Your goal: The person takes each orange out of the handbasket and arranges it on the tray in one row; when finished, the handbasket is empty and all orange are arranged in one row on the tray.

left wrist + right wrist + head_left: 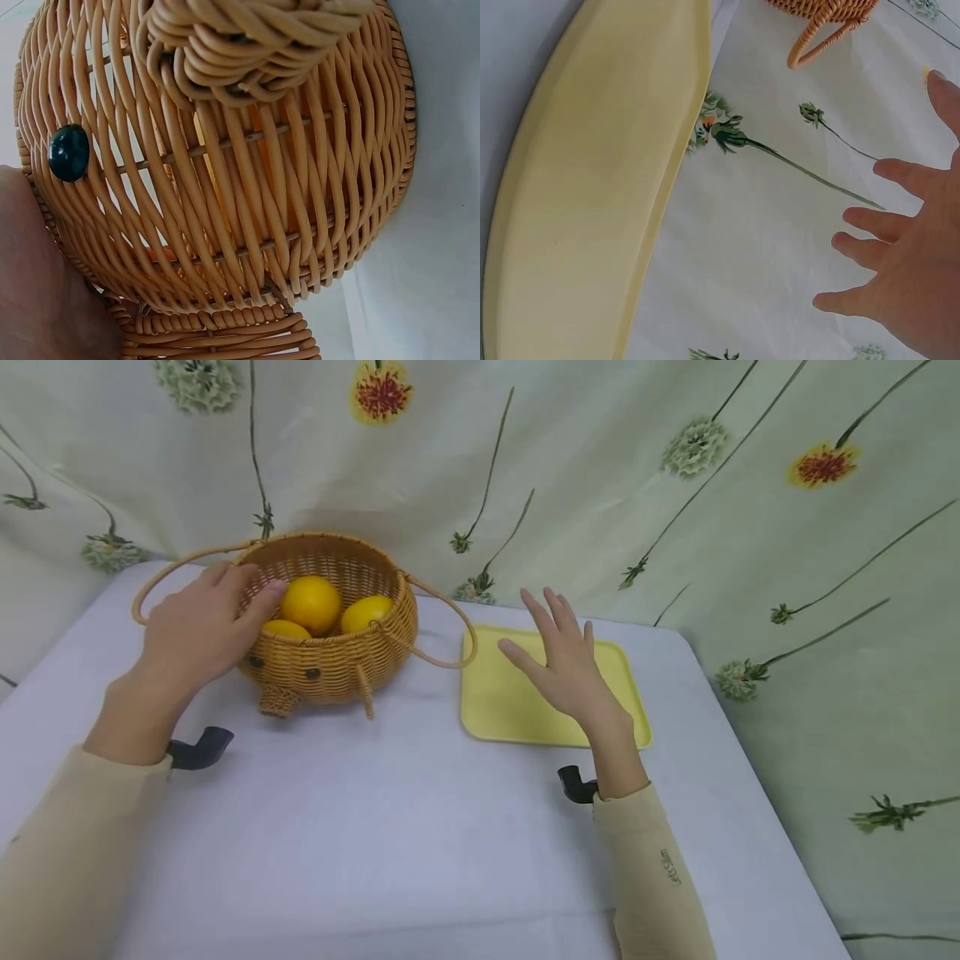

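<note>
Homelike indoor spot, white-covered table [390,843], flower-printed fabric [585,460] behind

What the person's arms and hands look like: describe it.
The left hand and right hand are bare. The left sleeve and right sleeve are long and plain beige; the right bears small dark lettering. A curved black piece juts from the left wrist, another from the right.

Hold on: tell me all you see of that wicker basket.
The basket is round, tan, open and wicker-like, with two dark eyes, a woven snout and loop handles splayed sideways. It stands upright on the pale table, left of the yellow tray, holding at least three yellow fruits. The left hand lies over its left rim; whether it grips is unclear.
</note>
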{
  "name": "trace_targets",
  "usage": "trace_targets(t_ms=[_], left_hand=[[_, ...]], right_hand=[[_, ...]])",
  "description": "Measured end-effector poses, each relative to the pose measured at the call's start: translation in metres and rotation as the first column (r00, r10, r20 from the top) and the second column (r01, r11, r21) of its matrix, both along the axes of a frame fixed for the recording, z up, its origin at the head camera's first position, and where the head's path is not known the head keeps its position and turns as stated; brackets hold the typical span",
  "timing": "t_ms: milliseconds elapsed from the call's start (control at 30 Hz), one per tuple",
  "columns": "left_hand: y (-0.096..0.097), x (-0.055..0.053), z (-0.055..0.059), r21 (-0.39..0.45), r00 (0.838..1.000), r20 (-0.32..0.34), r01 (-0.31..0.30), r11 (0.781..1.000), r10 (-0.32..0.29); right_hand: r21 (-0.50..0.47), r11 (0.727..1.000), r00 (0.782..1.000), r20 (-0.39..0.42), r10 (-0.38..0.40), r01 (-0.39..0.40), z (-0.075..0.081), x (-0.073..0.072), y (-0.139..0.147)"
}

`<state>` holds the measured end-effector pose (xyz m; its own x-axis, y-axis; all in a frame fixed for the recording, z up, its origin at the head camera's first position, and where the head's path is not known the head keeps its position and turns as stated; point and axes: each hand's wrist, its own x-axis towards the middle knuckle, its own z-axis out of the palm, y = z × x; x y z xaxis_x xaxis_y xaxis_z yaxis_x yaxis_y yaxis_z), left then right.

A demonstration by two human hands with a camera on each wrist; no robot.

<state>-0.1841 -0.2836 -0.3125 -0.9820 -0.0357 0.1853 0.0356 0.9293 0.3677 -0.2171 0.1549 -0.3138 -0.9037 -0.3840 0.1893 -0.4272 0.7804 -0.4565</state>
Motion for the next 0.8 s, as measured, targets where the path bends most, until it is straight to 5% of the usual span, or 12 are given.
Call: trace_targets(t_ms=[800], left_hand=[[0.003,0.003,0.001,0.019,0.999,-0.027,-0.046,0.999,0.046]], right_hand=[[-0.038,0.999,0.999,0.029,0.022,-0.021,-0.018,-0.007,-0.015]])
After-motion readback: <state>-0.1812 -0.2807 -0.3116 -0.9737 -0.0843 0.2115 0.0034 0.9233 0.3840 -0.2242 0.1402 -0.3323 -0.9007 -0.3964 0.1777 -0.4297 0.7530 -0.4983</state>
